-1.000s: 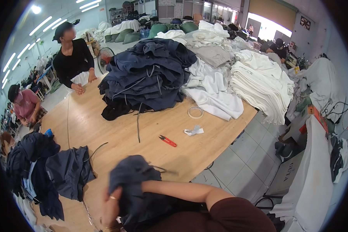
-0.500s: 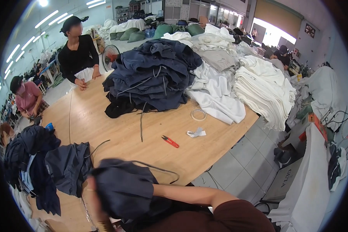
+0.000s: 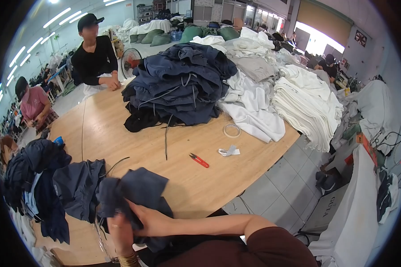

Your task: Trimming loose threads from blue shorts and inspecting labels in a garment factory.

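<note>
A dark navy garment [image 3: 142, 187] is bunched up at the near edge of the table, in front of my body. My left hand [image 3: 119, 227] is closed on its lower part, slightly smeared by motion. Close beside it, my right hand [image 3: 149, 220] also grips the cloth, its fingertips partly hidden in the folds. Another dark navy garment [image 3: 78, 184] lies flat just to the left, a drawcord trailing from it. Farther off on the table are red-handled thread snips [image 3: 199, 160], a small white and grey scrap [image 3: 229, 151] and a roll of tape [image 3: 232, 130].
A big heap of navy garments [image 3: 182, 84] stands mid-table, with white cloth [image 3: 254, 113] and a stack of white pieces [image 3: 305, 107] to its right. More dark clothes [image 3: 35, 178] pile up at the left. A person in black [image 3: 96, 58] stands across the wooden table [image 3: 173, 178].
The garment in my hands has been turned and gathered up, and my right hand has come out from behind it. The person in black has turned and drawn both hands together.
</note>
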Motion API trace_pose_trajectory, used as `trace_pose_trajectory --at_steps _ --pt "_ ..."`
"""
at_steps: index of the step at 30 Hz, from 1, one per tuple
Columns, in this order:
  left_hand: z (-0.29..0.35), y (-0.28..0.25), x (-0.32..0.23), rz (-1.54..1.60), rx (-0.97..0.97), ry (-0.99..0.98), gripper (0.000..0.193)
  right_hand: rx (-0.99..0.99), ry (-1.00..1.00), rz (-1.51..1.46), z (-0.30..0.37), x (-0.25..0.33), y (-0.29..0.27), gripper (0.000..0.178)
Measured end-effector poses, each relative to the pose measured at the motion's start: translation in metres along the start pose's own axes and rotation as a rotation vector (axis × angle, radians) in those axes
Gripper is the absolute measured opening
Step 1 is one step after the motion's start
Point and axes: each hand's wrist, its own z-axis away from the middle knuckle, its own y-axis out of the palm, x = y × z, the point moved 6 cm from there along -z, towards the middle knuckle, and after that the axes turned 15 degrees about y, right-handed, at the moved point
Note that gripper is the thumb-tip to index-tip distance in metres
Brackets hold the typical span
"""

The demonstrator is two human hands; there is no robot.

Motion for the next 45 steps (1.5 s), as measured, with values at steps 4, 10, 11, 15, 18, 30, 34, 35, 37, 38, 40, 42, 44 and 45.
trace_pose_trajectory --at_steps 4,10,11,15,18,30,34,35,37,38,40,42,44,45 --pt "-0.009 0.035 -0.036 -0.438 0.386 -0.155 0.050 -0.178 0.061 0.042 -0.032 -0.001 -0.050 0.047" --pt "-0.041 0.084 -0.106 -0.995 0.384 0.323 0.077 -0.205 -0.144 0.410 -0.043 0.062 -0.104 0.042" --pt "-0.048 0.105 -0.093 -0.962 0.490 0.232 0.082 -0.168 -0.191 0.523 -0.041 0.073 -0.102 0.040" --pt "-0.070 0.117 -0.086 -1.027 0.423 0.395 0.080 -0.337 -0.367 0.577 -0.044 0.119 -0.088 0.032" --pt "-0.090 0.115 -0.105 -1.198 0.649 0.379 0.067 -0.380 -0.447 0.651 -0.050 0.122 -0.100 0.026" --pt "-0.114 -0.061 -0.131 -1.269 0.484 -0.101 0.042 -0.081 0.350 0.960 -0.070 0.035 -0.223 0.030" --pt "-0.107 -0.086 -0.120 -0.992 0.426 -0.433 0.030 0.243 0.374 0.606 -0.075 0.051 -0.221 0.026" --pt "-0.107 -0.083 -0.132 -0.878 0.425 -0.410 0.029 0.302 0.366 0.448 -0.075 0.048 -0.230 0.027" --pt "-0.105 -0.096 -0.158 -0.998 0.663 0.010 0.018 0.271 0.366 0.148 -0.070 0.067 -0.237 0.033" --pt "-0.094 -0.096 -0.165 -1.180 0.836 0.425 0.015 0.262 0.352 0.041 -0.076 0.062 -0.240 0.034" --pt "-0.106 -0.113 -0.115 -0.765 0.221 -0.284 0.008 0.126 0.405 0.139 -0.099 0.039 -0.240 0.034" --pt "-0.133 -0.117 -0.098 -1.390 0.561 -0.621 0.010 -0.042 0.357 0.432 -0.128 0.028 -0.239 0.034" --pt "-0.169 -0.122 -0.121 -1.300 0.373 -0.158 0.026 -0.331 0.268 0.757 -0.150 0.039 -0.247 0.033" --pt "-0.173 -0.115 -0.142 -1.258 0.178 -0.002 0.035 -0.509 0.125 0.788 -0.149 0.062 -0.246 0.034"
